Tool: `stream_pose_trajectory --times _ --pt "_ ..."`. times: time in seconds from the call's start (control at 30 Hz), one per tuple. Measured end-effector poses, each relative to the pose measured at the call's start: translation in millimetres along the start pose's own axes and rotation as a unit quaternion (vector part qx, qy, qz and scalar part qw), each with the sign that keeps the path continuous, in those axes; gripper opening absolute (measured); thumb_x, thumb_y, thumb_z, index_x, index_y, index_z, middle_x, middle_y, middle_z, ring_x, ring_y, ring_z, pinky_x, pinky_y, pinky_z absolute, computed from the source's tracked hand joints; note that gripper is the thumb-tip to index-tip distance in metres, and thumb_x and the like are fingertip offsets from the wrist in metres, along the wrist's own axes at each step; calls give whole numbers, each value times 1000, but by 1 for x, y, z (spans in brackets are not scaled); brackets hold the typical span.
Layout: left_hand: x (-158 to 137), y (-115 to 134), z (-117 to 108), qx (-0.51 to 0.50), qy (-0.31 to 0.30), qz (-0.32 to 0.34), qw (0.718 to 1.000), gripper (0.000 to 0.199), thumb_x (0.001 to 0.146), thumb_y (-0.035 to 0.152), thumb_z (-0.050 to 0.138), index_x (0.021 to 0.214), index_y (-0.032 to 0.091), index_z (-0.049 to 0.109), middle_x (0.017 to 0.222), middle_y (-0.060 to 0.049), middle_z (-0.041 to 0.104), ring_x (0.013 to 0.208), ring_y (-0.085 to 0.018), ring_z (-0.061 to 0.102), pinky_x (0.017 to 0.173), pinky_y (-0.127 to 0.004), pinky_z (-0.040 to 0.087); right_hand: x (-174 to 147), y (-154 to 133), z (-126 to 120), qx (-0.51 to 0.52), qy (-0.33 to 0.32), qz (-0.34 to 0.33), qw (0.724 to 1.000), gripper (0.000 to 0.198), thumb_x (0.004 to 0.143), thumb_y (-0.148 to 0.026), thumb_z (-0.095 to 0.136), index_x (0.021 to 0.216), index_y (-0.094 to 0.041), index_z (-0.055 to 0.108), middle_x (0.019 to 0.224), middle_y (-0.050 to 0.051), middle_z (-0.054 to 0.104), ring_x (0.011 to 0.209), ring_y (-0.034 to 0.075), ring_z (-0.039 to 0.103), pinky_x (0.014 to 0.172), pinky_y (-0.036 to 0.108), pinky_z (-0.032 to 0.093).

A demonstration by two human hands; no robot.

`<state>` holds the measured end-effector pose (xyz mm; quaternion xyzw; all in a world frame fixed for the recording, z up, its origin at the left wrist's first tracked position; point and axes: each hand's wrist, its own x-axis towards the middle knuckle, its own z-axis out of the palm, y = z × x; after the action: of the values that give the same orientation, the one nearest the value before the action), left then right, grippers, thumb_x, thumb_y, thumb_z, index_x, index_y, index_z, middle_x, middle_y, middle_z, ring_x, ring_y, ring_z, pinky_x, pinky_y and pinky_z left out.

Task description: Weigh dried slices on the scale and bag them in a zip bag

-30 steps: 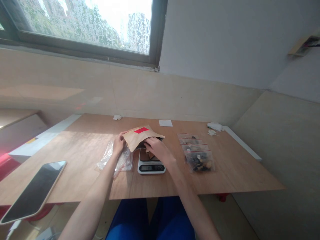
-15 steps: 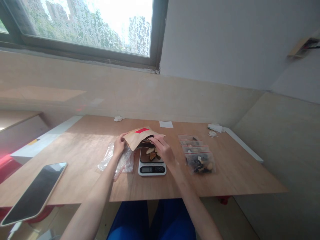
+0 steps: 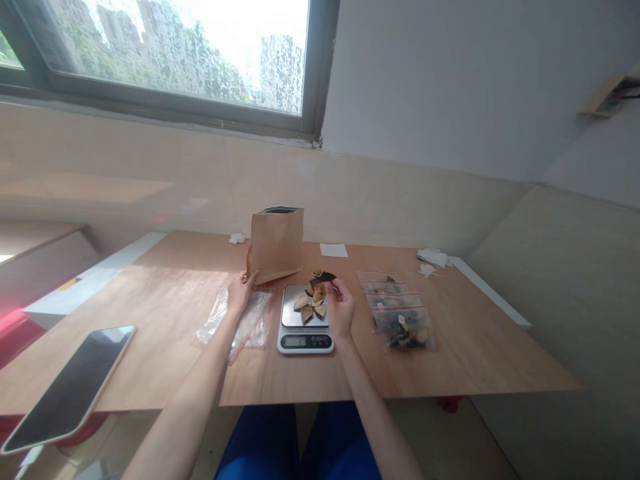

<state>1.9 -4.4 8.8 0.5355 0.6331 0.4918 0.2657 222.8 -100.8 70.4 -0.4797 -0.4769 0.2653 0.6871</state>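
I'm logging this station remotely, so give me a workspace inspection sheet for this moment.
Surface: wooden table, sunlit at left.
Job's things: kraft bag upright, open on top; scale carrying dried pieces; empty clear bags; filled bags in a row at right.
Clutter: phone, paper slip, white scraps.
Grippers: left hand at the kraft bag's base; right hand pinching a dark piece.
Cables: nothing seen.
Surroundings: window, tiled wall.

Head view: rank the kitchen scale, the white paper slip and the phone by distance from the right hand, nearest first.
From the right hand:
1. Kitchen scale, just to its left.
2. White paper slip, farther back on the table.
3. Phone, far left, at the near edge.
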Motion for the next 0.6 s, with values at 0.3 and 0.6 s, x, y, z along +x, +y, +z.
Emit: stream_pose_trajectory --times 0.3,0.6 --pt "-2 1 -1 -9 14 -12 1000 47 72 57 50 92 17 63 48 1 56 61 -21 58 65 -30 40 22 48 38 -16 -95 70 993 36 77 -44 55 92 -13 65 90 9 70 83 19 65 77 32 51" --pt "0 -3 1 -15 16 -23 999 53 71 56 52 103 15 61 48 2 56 59 -20 57 63 -30 39 21 45 32 -128 -181 36 975 19 78 -30 54 86 -17 66 85 6 71 80 19 67 74 31 50"
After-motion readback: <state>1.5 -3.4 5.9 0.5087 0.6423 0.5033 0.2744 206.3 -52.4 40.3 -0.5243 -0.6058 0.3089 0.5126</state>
